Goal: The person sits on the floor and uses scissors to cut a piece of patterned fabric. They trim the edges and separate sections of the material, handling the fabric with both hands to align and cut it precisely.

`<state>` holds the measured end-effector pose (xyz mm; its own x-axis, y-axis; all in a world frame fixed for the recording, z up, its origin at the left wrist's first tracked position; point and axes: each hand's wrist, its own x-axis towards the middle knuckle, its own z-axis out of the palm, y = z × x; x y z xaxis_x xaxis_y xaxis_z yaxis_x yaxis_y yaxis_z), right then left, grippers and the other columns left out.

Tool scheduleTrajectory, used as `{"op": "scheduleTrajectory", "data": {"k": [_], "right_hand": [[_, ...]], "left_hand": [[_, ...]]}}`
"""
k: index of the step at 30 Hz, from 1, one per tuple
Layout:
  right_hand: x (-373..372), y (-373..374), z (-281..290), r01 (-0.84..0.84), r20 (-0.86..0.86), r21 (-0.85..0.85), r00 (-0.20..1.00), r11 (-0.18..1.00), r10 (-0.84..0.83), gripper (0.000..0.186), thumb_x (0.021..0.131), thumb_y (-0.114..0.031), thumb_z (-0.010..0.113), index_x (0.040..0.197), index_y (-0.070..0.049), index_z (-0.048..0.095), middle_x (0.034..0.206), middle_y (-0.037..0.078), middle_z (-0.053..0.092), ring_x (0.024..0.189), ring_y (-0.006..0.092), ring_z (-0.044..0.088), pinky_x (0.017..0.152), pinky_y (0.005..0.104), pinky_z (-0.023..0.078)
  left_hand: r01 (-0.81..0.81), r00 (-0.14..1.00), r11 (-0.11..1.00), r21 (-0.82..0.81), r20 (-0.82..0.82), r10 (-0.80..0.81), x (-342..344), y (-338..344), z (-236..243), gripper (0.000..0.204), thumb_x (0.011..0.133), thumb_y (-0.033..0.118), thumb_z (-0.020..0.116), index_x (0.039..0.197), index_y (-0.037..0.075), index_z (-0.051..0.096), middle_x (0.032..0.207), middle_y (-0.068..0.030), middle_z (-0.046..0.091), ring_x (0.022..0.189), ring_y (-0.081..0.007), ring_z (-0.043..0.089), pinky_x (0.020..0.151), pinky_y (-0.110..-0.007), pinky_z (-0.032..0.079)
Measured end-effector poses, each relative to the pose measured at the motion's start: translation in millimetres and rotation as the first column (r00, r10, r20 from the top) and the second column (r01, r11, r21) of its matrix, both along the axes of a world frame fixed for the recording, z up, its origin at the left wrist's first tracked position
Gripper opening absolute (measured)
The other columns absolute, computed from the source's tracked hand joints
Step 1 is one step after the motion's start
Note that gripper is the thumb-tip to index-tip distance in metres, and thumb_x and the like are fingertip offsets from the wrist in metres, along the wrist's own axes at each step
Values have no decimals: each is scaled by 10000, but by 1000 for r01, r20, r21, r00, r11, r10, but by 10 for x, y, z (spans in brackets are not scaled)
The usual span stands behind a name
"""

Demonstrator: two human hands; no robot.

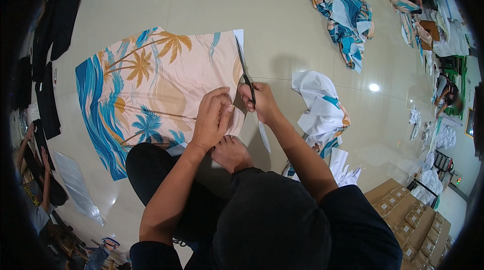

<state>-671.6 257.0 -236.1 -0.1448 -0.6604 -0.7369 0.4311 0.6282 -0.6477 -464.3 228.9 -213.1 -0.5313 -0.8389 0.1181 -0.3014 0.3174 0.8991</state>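
Hands [213, 119] [261, 100] angle inward, left on fabric [151, 88], right gripping scissors [245, 75].

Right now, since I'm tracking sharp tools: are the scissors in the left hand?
No, the right hand holds the scissors while the left hand touches the palm-tree fabric.

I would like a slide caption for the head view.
Right hand holding black scissors at the edge of palm-tree fabric, left hand touching it.
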Motion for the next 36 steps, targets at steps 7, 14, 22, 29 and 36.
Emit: {"op": "scheduleTrajectory", "data": {"k": [7,14,22,29,36], "right_hand": [[0,-132,-34,7,2,-17,1000,1000,-7,183,964,-145,751,846,-60,640,697,3,595,535,60,502,462,250,365],[24,-126,-43,26,4,-14,1000,1000,-26,171,970,-124,749,847,-54,654,696,6,603,538,66,512,448,250,371],[28,-80,-71,13,3,-12,1000,1000,-13,174,976,-127,760,855,-47,665,702,10,611,544,70,528,449,250,393],[46,-87,-59,19,-4,-4,1000,1000,-19,194,966,-148,766,843,-42,660,700,18,620,536,85,540,455,265,403],[22,-209,-62,23,-29,-21,999,1000,-23,215,964,-151,763,828,-35,643,694,20,608,526,93,530,453,272,391]], "left_hand": [[11,1000,1000,-29,-2,-11,20,-17,4,127,1031,93,703,1101,-1,655,1412,-192,661,1257,-405,625,1090,-478,485],[4,1000,1000,-22,-12,-4,22,-21,3,135,1034,102,706,1101,-3,655,1414,-193,660,1254,-407,628,1086,-477,490],[0,1000,1000,3,-12,0,17,-13,2,137,1035,108,709,1103,0,658,1416,-191,658,1253,-403,626,1081,-478,490],[-2,1000,1000,-14,-20,1,31,-16,-12,133,1042,108,705,1103,0,659,1417,-189,658,1245,-402,627,1074,-478,491],[8,1000,1000,-7,-20,-8,28,-15,19,134,1040,102,703,1110,-1,653,1416,-191,660,1249,-407,630,1079,-475,492]]}}
